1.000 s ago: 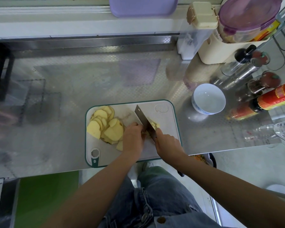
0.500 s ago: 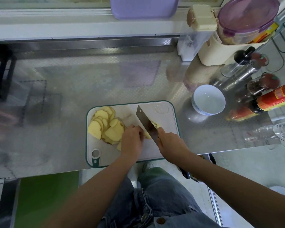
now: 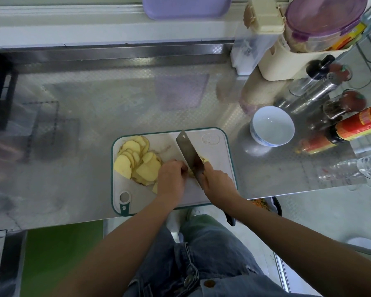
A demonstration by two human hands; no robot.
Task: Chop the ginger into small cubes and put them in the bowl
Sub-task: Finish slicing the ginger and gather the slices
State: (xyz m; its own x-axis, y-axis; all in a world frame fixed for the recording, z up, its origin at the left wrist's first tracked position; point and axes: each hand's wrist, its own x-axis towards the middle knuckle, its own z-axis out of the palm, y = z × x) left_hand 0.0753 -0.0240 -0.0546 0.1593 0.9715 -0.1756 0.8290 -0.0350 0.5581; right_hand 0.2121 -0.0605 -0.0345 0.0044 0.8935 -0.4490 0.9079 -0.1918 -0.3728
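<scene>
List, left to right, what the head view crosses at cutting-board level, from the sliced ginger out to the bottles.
ginger slices → left hand → cleaver → right hand → white bowl → red-labelled bottle

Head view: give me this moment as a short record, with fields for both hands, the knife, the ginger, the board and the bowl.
left hand: fingers curled, holds a ginger piece down beside the blade
right hand: grips the knife by its handle
knife: blade over the ginger piece, tip pointing away from the person
ginger slices: uncut pile on the board's left half
cut bits: a few, right of the blade
cutting board: white, green rim, on the steel counter
bowl: right of the board, empty
</scene>
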